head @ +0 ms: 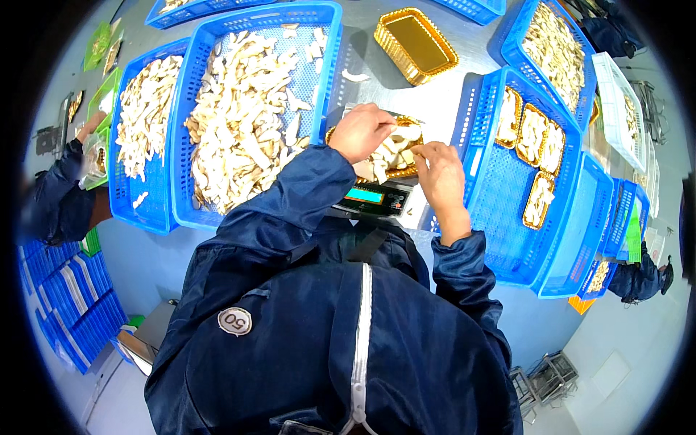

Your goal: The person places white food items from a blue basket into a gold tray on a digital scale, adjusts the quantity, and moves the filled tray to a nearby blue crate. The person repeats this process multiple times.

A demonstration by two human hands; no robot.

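Note:
A gold plastic tray heaped with pale sliced mushrooms stands before me on a digital weighing scale with a lit green display. My left hand reaches over the tray from its left side, finger and thumb pinched at a mushroom slice near the far rim. At the tray's right side, my right hand has its thumb and fingertips bent together against the slices. Whether it grips one is hidden. Part of the tray lies behind my left hand.
Left stand blue crates of loose mushroom slices. An empty gold tray and one stray slice lie beyond the scale. A blue crate at right holds several filled trays. A co-worker's hand shows far left.

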